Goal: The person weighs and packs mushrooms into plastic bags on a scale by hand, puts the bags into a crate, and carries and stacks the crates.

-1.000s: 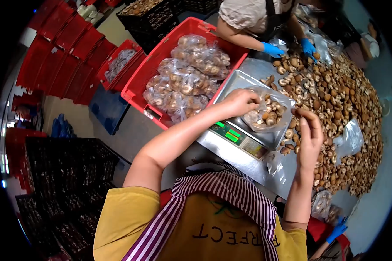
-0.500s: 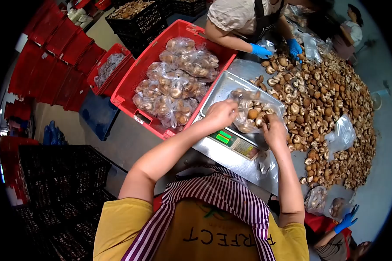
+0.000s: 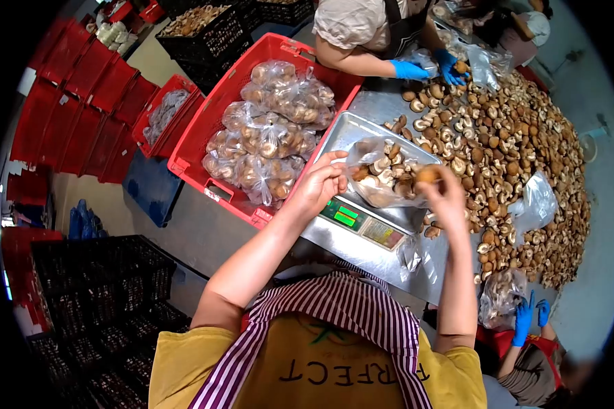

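A clear plastic bag [image 3: 396, 196] of brown-capped shiitake mushrooms lies open in the metal pan [image 3: 342, 136] of a scale [image 3: 361, 225] with a lit green display. My right hand [image 3: 449, 201] grips a single round-capped mushroom [image 3: 426, 175] over the bag's right side. Beside the left edge of the bag is my left hand [image 3: 317, 187], its fingers loosely curled and somewhat apart, with nothing visible in them. Whether its fingertips touch the plastic is hard to see.
A red crate [image 3: 184, 146] of filled mushroom bags [image 3: 269, 136] stands left of the scale. Right lies a large heap of mushrooms [image 3: 518, 150] with a loose plastic bag [image 3: 535, 204] on it. Blue-gloved co-workers' hands [image 3: 411, 70] work at the far side and lower right [image 3: 523, 320].
My left hand has drawn back from the bag's edge, down and left. My right hand has moved right and now lifts a mushroom. The co-workers' gloved hands have shifted.
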Available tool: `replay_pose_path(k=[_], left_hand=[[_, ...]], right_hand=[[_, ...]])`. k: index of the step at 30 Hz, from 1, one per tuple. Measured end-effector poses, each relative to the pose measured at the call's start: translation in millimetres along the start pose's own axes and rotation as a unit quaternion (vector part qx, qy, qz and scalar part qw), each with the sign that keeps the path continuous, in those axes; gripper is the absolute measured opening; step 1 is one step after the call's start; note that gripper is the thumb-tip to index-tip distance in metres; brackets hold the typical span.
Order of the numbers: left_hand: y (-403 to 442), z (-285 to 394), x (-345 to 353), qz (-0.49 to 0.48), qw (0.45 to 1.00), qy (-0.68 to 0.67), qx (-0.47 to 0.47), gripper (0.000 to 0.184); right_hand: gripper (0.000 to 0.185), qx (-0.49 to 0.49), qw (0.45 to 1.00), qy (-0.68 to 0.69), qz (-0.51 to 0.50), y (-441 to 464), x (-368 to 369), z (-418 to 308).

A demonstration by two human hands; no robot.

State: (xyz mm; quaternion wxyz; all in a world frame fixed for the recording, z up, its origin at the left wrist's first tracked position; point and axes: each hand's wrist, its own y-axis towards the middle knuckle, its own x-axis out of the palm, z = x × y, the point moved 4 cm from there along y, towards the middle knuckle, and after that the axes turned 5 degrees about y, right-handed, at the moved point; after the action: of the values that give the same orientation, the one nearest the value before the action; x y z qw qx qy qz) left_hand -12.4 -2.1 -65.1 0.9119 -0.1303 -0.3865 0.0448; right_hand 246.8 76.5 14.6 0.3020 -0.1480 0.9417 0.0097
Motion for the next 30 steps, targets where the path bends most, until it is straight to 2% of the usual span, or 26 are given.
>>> replay_pose_path(k=[1, 3, 4, 5, 6, 7, 8, 10, 12, 13, 14, 15, 16, 17, 19, 20, 21, 22, 23, 24, 25, 26, 27, 28, 30], left_hand=[[-0.3, 1.1, -1.7, -0.015, 1.0, 0.02, 0.018, 0.041], [-1.0, 9.4, 2.2, -0.012, 0.997, 0.064, 0.028, 0.04], [-2.1, 14.3, 5.6, -0.014, 0.993, 0.109, 0.035, 0.04], [-3.2, 19.2, 7.6, -0.004, 0.988, 0.142, 0.055, 0.037], [-1.4, 22.4, 6.3, 0.001, 0.988, 0.142, 0.058, 0.037], [-0.3, 28.9, 4.4, 0.013, 0.974, 0.202, 0.102, 0.034], [-1.4, 33.7, 2.9, 0.025, 0.954, 0.262, 0.142, 0.032], [-1.9, 42.8, 13.3, 0.04, 0.945, 0.279, 0.167, 0.031], [-7.4, 50.8, 32.5, 0.048, 0.867, 0.46, 0.185, 0.04], [-14.1, 55.1, 51.7, 0.035, 0.803, 0.541, 0.248, 0.05], [-15.2, 52.9, 64.2, 0.021, 0.695, 0.65, 0.309, 0.06], [-12.5, 43.9, 71.3, 0.029, 0.64, 0.696, 0.325, 0.056], [-9.5, 34.3, 76.1, 0.037, 0.582, 0.738, 0.34, 0.051], [-3.5, 28.0, 72.8, 0.037, 0.582, 0.738, 0.34, 0.051], [18.8, 18.6, 59.2, 0.017, 0.553, 0.785, 0.277, 0.034], [27.6, 18.4, 54.8, 0.017, 0.554, 0.784, 0.279, 0.034], [35.3, 23.6, 49.8, 0.042, 0.626, 0.721, 0.292, 0.028], [40.1, 30.7, 48.0, 0.066, 0.693, 0.651, 0.302, 0.024], [45.5, 33.8, 48.3, 0.076, 0.725, 0.619, 0.292, 0.026], [46.9, 39.4, 52.0, 0.075, 0.756, 0.61, 0.225, 0.024], [48.1, 41.3, 55.7, 0.053, 0.813, 0.539, 0.214, 0.022], [49.6, 43.0, 59.9, 0.031, 0.863, 0.463, 0.201, 0.021], [36.7, 51.1, 75.0, -0.002, 0.891, 0.407, 0.201, 0.019], [24.9, 55.0, 82.4, -0.018, 0.882, 0.414, 0.223, 0.017], [6.7, 53.9, 85.9, -0.013, 0.915, 0.341, 0.216, 0.017]], right_hand=[[0.044, 0.039, 0.998, 0.051, 0.025, 2.5, -22.9, 4.0], [0.048, 0.109, 0.986, 0.03, 0.122, 2.7, -66.0, -0.4], [0.052, 0.006, 0.951, -0.19, 0.246, 5.3, -87.4, 20.1], [0.056, 0.039, 0.948, -0.191, 0.253, 4.6, -102.6, 24.0], [0.057, 0.024, 0.945, -0.188, 0.266, 1.0, -110.5, 24.3], [0.059, -0.004, 0.955, -0.146, 0.26, -2.0, -112.4, 28.4], [0.061, -0.03, 0.962, -0.103, 0.252, -7.4, -111.3, 31.7], [0.074, 0.004, 0.967, -0.096, 0.236, -24.3, -84.6, 7.3], [0.082, 0.012, 0.967, -0.106, 0.231, -34.7, -50.2, -6.7], [0.086, -0.003, 0.965, -0.137, 0.222, -36.8, -30.4, -16.3], [0.091, -0.018, 0.962, -0.168, 0.215, -37.8, -10.2, -27.3], [0.096, 0.0, 0.962, -0.183, 0.205, -36.9, 9.2, -38.3], [0.097, -0.063, 0.948, -0.235, 0.204, -28.3, 20.7, -19.6], [0.095, -0.053, 0.948, -0.237, 0.207, -21.3, 27.1, -0.3], [0.089, 0.002, 0.95, -0.237, 0.202, -12.1, 21.7, 24.9], [0.085, 0.049, 0.952, -0.233, 0.192, -11.2, 15.7, 34.5], [0.07, 0.109, 0.956, -0.216, 0.164, -14.6, 4.5, 28.8], [0.054, 0.125, 0.952, -0.243, 0.137, -9.8, -5.4, 46.0], [0.048, 0.135, 0.972, -0.17, 0.092, -6.7, -14.5, 61.5], [0.042, 0.143, 0.984, -0.094, 0.048, -4.6, -22.6, 69.6], [0.03, 0.123, 0.987, 0.09, 0.045, -2.2, -22.6, 55.8], [0.022, 0.114, 0.973, 0.197, 0.049, -7.8, -34.6, 39.2], [0.021, 0.071, 0.946, 0.31, 0.064, -11.0, -41.7, 23.9], [0.021, 0.029, 0.905, 0.417, 0.079, -16.0, -47.0, 15.2], [0.02, -0.039, 0.915, 0.383, 0.124, -23.5, -48.6, -2.0]])
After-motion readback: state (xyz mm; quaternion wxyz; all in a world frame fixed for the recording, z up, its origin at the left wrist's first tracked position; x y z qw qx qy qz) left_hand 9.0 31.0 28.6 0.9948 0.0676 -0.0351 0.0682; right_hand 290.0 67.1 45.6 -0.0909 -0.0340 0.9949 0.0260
